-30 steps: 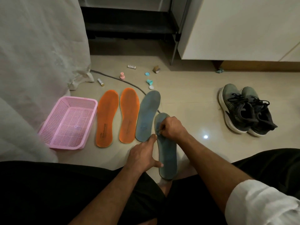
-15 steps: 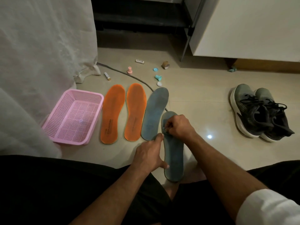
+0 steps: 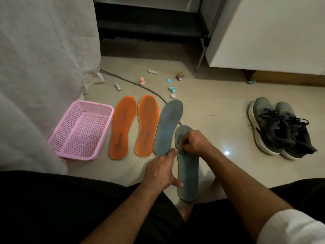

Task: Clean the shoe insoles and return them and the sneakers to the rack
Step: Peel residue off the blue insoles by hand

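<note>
Two orange insoles point(image 3: 123, 127) point(image 3: 147, 125) and one blue insole point(image 3: 168, 127) lie side by side on the floor. A second blue insole point(image 3: 188, 169) lies nearer me. My left hand point(image 3: 161, 171) holds its left edge between thumb and forefinger. My right hand point(image 3: 193, 142) rests on its toe half with fingers curled, pinching at something small on its surface; what it pinches is too small to tell. A pair of grey-green sneakers point(image 3: 279, 128) with black laces stands on the floor at right. The dark shoe rack point(image 3: 149, 23) is at the back.
A pink mesh basket point(image 3: 107, 110) sits left of the insoles. Small caps, batteries and a grey cable point(image 3: 133, 84) are strewn behind them. White cloth hangs at left, a white cabinet point(image 3: 263, 32) at right. My dark-trousered legs fill the foreground.
My right hand has crept slightly down the near blue insole toward my left forefinger. The camera has shifted a little; the insoles and sneakers have not moved.
</note>
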